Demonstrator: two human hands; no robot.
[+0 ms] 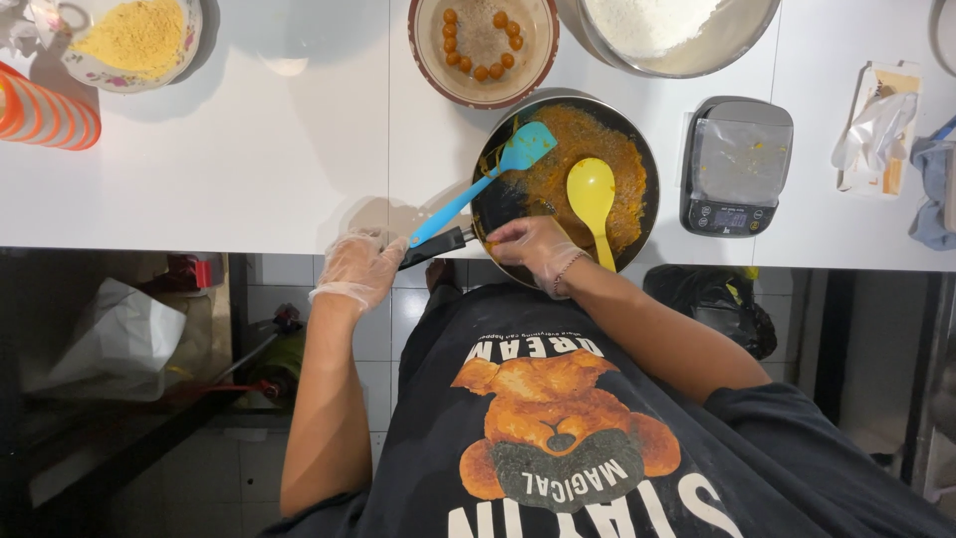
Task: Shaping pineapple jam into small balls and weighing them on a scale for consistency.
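Observation:
A black pan (498,204) with orange mixture (597,149) sits at the near edge of the white counter (249,159). My left hand (358,269), in a clear glove, grips the pan's dark handle (436,247). My right hand (535,249), also gloved, reaches over the pan's near rim, its fingertips pinched together on a bit of the mixture. A blue spatula (518,151) leans in the pan with its handle slanting towards my left hand. Just right of my right hand, a yellow spoon (592,189) lies in the mixture.
Behind the pan stands a bowl (430,60) holding several orange balls, and right of it a metal bowl of white flour (677,30). A bowl of yellow crumbs (134,40) and an orange striped cup (45,115) are far left. A plastic-wrapped scale (737,164) stands to the right.

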